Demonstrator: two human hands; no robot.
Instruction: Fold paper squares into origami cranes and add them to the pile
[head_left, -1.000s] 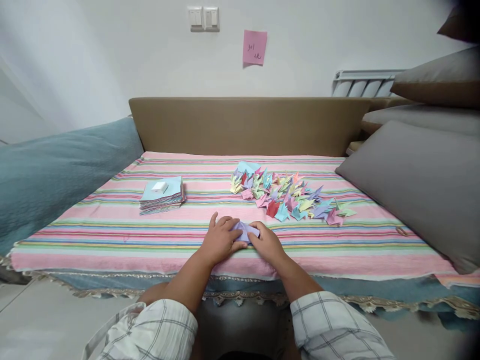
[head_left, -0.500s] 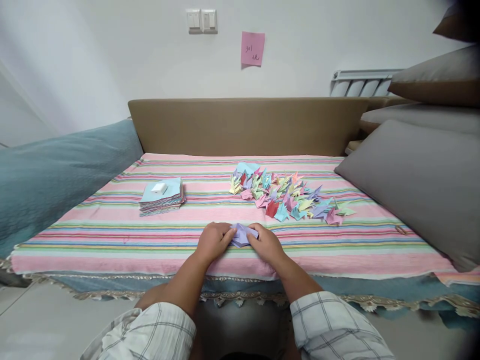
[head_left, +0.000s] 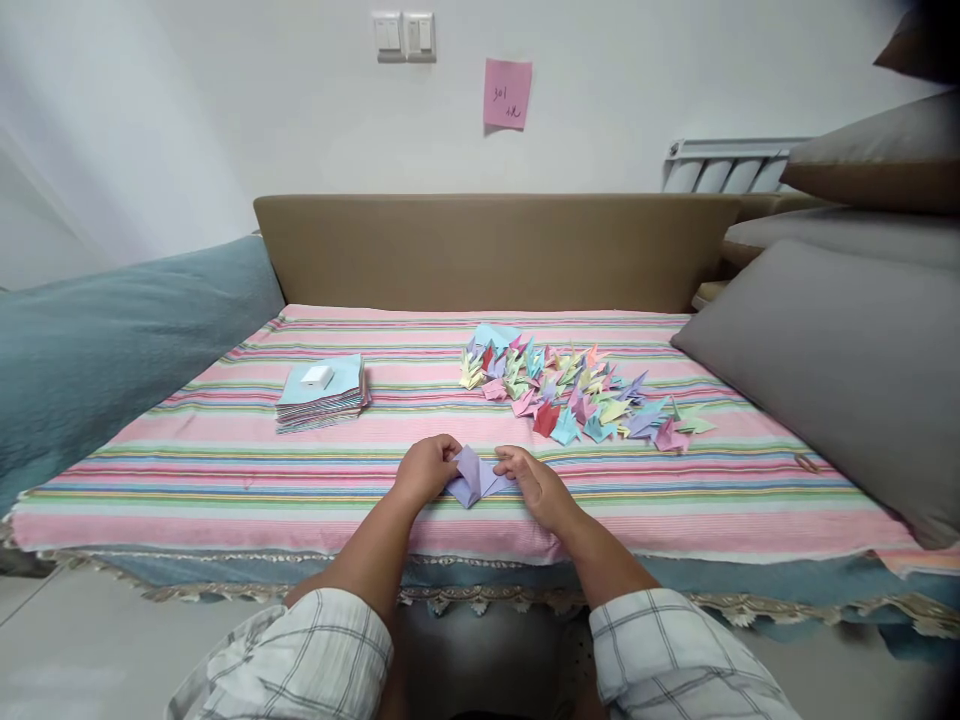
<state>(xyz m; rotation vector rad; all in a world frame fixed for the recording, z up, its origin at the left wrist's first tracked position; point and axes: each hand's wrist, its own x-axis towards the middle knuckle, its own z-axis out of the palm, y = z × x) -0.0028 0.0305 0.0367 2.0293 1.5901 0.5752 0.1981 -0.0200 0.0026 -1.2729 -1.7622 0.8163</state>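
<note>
Your left hand (head_left: 426,471) pinches the left edge of a partly folded sheet of purple origami paper (head_left: 471,477), thumb and fingertips closed on it. Your right hand (head_left: 534,487) is at the paper's other side, its fingers slightly curled and its fingertips at the right corner; whether they grip it or only rest there, you cannot tell from this view. The purple paper lies between your two hands, on the pink striped cloth (head_left: 225,470), with a raised flap near its middle.

Beyond your right hand, farther from you, spreads a cluster of folded paper cranes (head_left: 581,395) in red, pink, blue, yellow, green and purple. A flat light blue paper (head_left: 495,336) lies at the far left end of that cluster. Beyond your left hand and off to its left sits a stack of square paper (head_left: 321,395), light blue on top, with a small white box-shaped object (head_left: 317,377) resting on it. Well to the right of your right hand, a small brownish loop-like item (head_left: 807,463) lies on the cloth near the big gray cushion (head_left: 840,370).
</note>
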